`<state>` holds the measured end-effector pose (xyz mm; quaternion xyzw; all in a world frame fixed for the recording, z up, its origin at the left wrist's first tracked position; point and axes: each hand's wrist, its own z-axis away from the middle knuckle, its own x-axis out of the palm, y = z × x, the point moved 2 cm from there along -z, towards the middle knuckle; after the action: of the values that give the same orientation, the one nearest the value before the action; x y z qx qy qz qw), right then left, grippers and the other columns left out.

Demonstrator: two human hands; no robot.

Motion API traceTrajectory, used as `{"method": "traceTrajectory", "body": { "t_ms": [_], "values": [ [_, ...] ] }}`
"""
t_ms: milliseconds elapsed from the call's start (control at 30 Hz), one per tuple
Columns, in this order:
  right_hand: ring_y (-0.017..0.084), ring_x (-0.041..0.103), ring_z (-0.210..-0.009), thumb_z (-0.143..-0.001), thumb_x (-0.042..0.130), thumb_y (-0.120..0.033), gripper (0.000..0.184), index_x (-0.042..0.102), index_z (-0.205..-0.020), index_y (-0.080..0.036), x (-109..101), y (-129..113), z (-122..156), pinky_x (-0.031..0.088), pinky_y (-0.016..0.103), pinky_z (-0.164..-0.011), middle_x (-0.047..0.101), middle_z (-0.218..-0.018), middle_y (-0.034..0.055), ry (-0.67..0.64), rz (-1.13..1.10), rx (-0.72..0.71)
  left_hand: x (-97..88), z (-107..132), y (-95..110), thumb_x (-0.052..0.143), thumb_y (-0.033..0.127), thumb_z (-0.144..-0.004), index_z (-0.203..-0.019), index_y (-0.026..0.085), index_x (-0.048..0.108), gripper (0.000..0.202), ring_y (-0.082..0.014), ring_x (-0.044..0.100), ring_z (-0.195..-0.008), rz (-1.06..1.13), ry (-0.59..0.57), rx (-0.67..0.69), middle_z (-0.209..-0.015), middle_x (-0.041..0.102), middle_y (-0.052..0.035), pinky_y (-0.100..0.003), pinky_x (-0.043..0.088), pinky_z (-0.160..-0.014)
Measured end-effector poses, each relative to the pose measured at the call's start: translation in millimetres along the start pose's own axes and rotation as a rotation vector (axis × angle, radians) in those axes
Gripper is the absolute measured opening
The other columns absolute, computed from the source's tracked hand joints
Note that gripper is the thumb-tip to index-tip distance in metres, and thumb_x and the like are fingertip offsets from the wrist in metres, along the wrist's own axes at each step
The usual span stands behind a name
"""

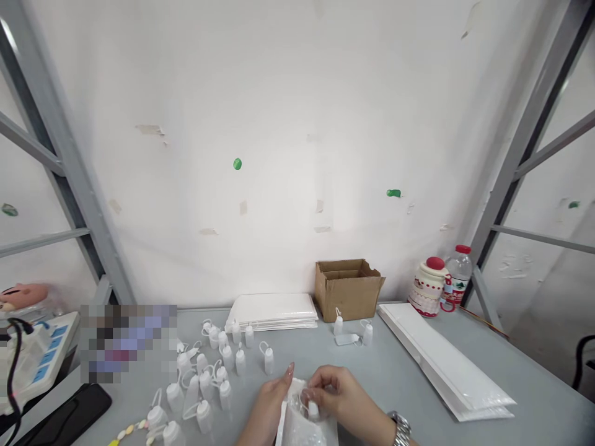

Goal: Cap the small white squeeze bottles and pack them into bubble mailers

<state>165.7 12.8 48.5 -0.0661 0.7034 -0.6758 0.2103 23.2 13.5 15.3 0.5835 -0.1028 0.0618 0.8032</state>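
My left hand [270,401] is closed on the left edge of a white bubble mailer [302,433] at the front of the table, thumb pointing up. At the mailer's mouth, my right hand [335,396] pinches a small white squeeze bottle [313,411] with a looped cap strap. The bottle's lower part is hidden by the mailer. Several bottles of the same kind [204,416] stand in a loose group to the left of my left hand. Beyond my right hand, two more bottles [367,334] stand upright, and another bottle [346,339] lies on its side.
A stack of flat white mailers [272,310] lies against the wall beside an open cardboard box [351,299]. More mailers [446,359] lie on the right. Behind them stand a decorated jar [426,290] and a clear bottle [459,272]. A phone [69,415] and power strip [51,350] are at left.
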Motion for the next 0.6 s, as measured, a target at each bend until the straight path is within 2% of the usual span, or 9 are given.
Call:
{"method": "traceTrajectory", "body": {
  "t_ms": [67, 167, 267, 367, 467, 533, 600],
  "values": [
    [0.014, 0.055, -0.058, -0.067, 0.065, -0.035, 0.020, 0.062, -0.074, -0.017, 1.7, 2.7, -0.3, 0.041, 0.024, -0.060, 0.061, -0.057, -0.0017, -0.028, -0.025, 0.019, -0.8, 1.3, 2.1, 0.062, 0.067, -0.050, -0.048, 0.016, 0.052, 0.052, -0.0152, 0.048, -0.048, 0.003, 0.029, -0.007, -0.043, 0.051, 0.0016, -0.027, 0.036, -0.055],
    [0.012, 0.052, -0.056, -0.066, 0.064, -0.028, 0.011, 0.061, -0.068, -0.017, -0.7, 7.7, -1.1, 0.038, 0.023, -0.057, 0.057, -0.055, -0.0033, -0.043, 0.058, 0.064, -1.8, 2.0, 4.6, 0.061, 0.068, -0.048, -0.045, 0.018, 0.047, 0.052, -0.0138, 0.045, -0.048, -0.011, 0.055, 0.015, -0.042, 0.048, 0.0032, -0.026, 0.035, -0.054],
    [0.011, 0.046, -0.056, -0.067, 0.062, -0.024, 0.008, 0.060, -0.063, -0.017, -5.5, 6.6, 0.1, 0.035, 0.022, -0.055, 0.052, -0.059, -0.0038, -0.108, 0.180, 0.089, -1.5, 1.0, 4.4, 0.058, 0.068, -0.051, -0.044, 0.018, 0.047, 0.052, -0.0129, 0.043, -0.047, -0.050, 0.030, 0.048, -0.042, 0.047, 0.0038, -0.026, 0.034, -0.052],
    [0.010, 0.042, -0.059, -0.076, 0.055, -0.033, 0.030, 0.050, -0.051, -0.017, -7.0, -2.4, 2.8, 0.035, 0.024, -0.059, 0.044, -0.062, -0.0040, -0.172, 0.309, -0.007, -0.3, 0.3, 3.0, 0.058, 0.068, -0.053, -0.046, 0.018, 0.049, 0.051, -0.0130, 0.043, -0.048, -0.047, 0.000, 0.043, -0.043, 0.047, 0.0037, -0.025, 0.034, -0.052],
    [0.013, 0.042, -0.063, -0.083, 0.045, -0.039, 0.046, 0.036, -0.044, -0.018, -2.8, -10.8, 5.5, 0.037, 0.028, -0.069, 0.037, -0.055, -0.0045, -0.200, 0.448, -0.131, -0.5, 1.1, 4.6, 0.060, 0.067, -0.051, -0.043, 0.020, 0.045, 0.050, -0.0127, 0.042, -0.047, -0.043, 0.023, 0.057, -0.041, 0.044, 0.0050, -0.025, 0.034, -0.051],
    [0.015, 0.047, -0.071, -0.084, 0.045, -0.038, 0.044, 0.041, -0.045, -0.019, -1.7, -13.6, 5.7, 0.037, 0.031, -0.077, 0.044, -0.058, -0.0026, -0.152, 0.509, -0.196, -1.5, 2.8, 7.5, 0.060, 0.066, -0.052, -0.043, 0.021, 0.044, 0.049, -0.0136, 0.044, -0.047, -0.050, 0.043, 0.063, -0.041, 0.044, 0.0049, -0.026, 0.035, -0.052],
    [0.017, 0.050, -0.079, -0.084, 0.046, -0.037, 0.035, 0.055, -0.056, -0.020, -7.6, -14.4, 3.5, 0.038, 0.032, -0.081, 0.054, -0.073, 0.0010, -0.033, 0.513, -0.256, -2.4, 5.6, 11.2, 0.060, 0.065, -0.055, -0.045, 0.020, 0.047, 0.047, -0.0168, 0.050, -0.051, -0.034, 0.037, 0.042, -0.044, 0.050, 0.0026, -0.027, 0.039, -0.056]
  ]
}}
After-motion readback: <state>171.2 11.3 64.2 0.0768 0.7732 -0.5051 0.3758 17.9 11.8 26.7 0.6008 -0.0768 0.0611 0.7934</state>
